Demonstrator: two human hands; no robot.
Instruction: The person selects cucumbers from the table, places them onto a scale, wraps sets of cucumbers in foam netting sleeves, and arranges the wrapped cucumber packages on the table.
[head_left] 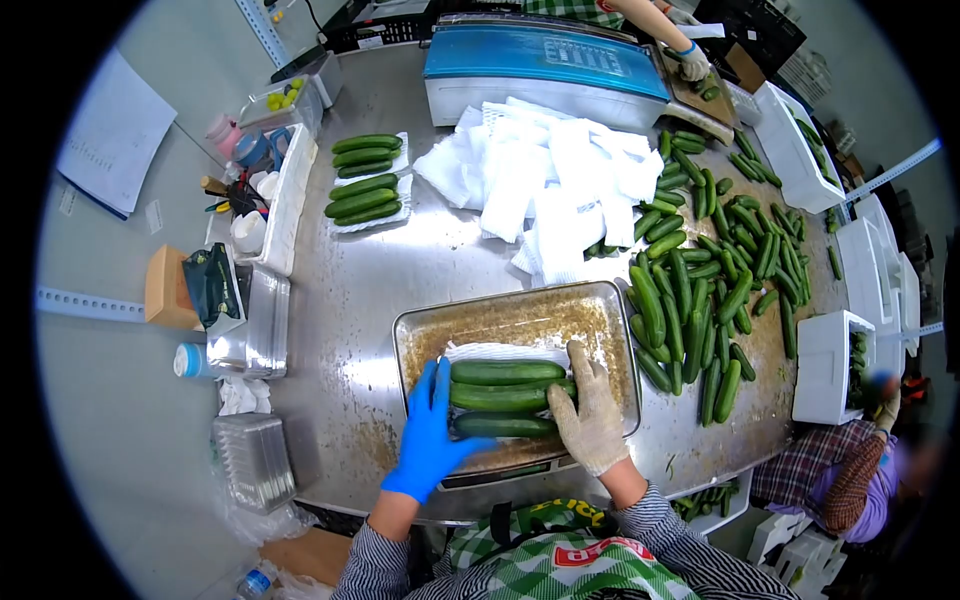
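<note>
Three green cucumbers (pixel 505 397) lie side by side on a white net-like sheet (pixel 490 352) inside a worn metal tray (pixel 520 310). My left hand (pixel 428 440), in a blue glove, is at their left ends with its fingers stretched out and its thumb spread beside the nearest cucumber. At the right ends is my right hand (pixel 592 420) in a beige knit glove, fingers apart, its thumb touching the middle cucumber. Both hands frame the group from either side. Part of the sheet is hidden beneath the cucumbers.
Loose cucumbers (pixel 720 270) pile at right beside white sheets (pixel 560 170). Two cucumber packs (pixel 365 200) sit at left. A blue-topped machine (pixel 540 65) stands behind. White crates (pixel 830 365) line the right; a co-worker's gloved hand (pixel 693 66) holds a cucumber; another person (pixel 835 475) is lower right.
</note>
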